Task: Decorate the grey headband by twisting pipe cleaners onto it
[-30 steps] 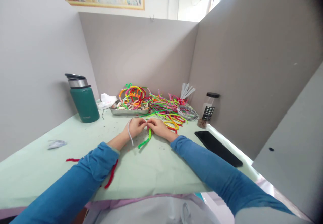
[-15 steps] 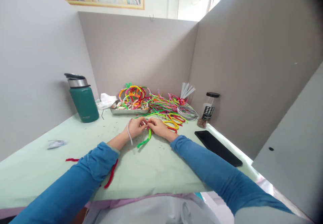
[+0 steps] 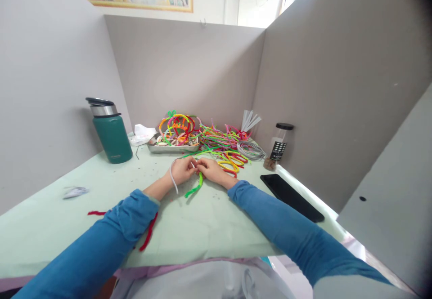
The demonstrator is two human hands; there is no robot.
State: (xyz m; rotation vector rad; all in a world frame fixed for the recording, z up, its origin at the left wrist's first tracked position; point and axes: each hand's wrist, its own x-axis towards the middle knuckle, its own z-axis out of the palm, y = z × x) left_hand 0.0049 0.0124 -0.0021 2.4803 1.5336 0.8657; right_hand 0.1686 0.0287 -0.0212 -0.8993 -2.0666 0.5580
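Observation:
My left hand [image 3: 182, 170] and my right hand [image 3: 209, 171] meet over the middle of the table, fingertips pinched close together. A thin grey cord [image 3: 173, 178] curves round the outside of my left hand, its free end hanging down, and runs in toward the pinching fingers. From beneath my right fingertips a fuzzy green pipe cleaner [image 3: 195, 190] hangs in a bend, yellow-green above and darker green at the tip. The fingers hide where cord and pipe cleaner meet.
Behind my hands are a metal tray [image 3: 173, 149], a heap of coloured pipe cleaners [image 3: 219, 139] and a grey coil [image 3: 251, 150]. A green bottle [image 3: 113, 137] stands left; a jar [image 3: 278, 146] and black phone [image 3: 292, 198] are right. Red pipe cleaner [image 3: 148, 234] lies by my left forearm.
The hanging green end and the cord's loose end have shifted slightly to the right. My fingers have moved a little; both hands stay in nearly the same place.

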